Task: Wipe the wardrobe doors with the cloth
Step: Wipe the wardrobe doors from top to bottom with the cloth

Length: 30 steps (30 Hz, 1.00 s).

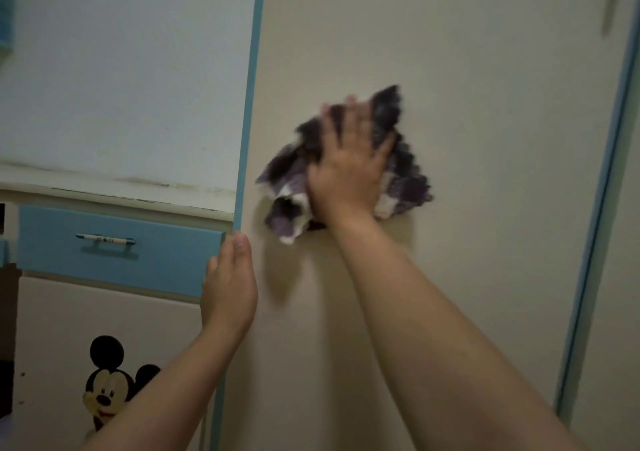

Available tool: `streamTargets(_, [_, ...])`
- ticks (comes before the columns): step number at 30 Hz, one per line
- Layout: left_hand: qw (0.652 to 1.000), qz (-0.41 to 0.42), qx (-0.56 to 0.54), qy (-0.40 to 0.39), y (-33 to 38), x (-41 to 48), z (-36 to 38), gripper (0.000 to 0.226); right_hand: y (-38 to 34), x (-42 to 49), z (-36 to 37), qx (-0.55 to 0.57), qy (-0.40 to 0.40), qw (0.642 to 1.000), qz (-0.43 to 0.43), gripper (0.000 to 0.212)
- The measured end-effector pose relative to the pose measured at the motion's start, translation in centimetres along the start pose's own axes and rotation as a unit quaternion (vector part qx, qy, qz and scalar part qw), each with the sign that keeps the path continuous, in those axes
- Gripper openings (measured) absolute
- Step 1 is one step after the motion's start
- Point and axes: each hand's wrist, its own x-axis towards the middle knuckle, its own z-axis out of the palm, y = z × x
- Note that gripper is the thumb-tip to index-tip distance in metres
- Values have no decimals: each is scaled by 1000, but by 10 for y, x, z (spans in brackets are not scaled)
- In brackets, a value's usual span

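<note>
Right hand (349, 170) presses cloth (405, 173) flat against wardrobe door (485, 121); left hand (230, 284) touches its edge.

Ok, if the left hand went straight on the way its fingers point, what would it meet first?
The blue edge strip: the left hand points up along it, fingertips seemingly touching it, though depth is unclear.

Blue drawer (156, 267), pen (105, 239), cartoon mouse sticker (105, 393)

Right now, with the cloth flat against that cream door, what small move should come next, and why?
Probably slide the right hand, whose straight fingers press the cloth flat on the wardrobe door, rightward: most bare panel lies that side, while the left hand rests at the door's blue edge, apparently steadying it.
</note>
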Motion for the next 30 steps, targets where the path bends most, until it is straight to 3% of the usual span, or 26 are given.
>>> streamTargets(6, [999, 6, -51, 7, -1, 9, -6, 52, -55, 0, 21, 172, -19, 975, -141, 49])
streamTargets(11, [993, 47, -86, 63, 27, 26, -2, 59, -35, 38, 14, 134, -62, 966, -211, 57])
streamTargets(13, [990, 82, -95, 69, 51, 30, 0, 70, -17, 55, 6, 120, -56, 974, -182, 59])
streamTargets(17, [979, 190, -32, 74, 82, 35, 5, 70, 37, 82, -6, 84, 10, 991, -101, 58])
streamTargets(23, [958, 271, 91, 16, 91, 34, 30, 82, 131, 89, -47, 0, -20, 999, 33, 60])
streamTargets(30, [937, 339, 85, -4, 95, 17, 53, 78, 174, 64, -63, -34, -10, 994, 102, 58])
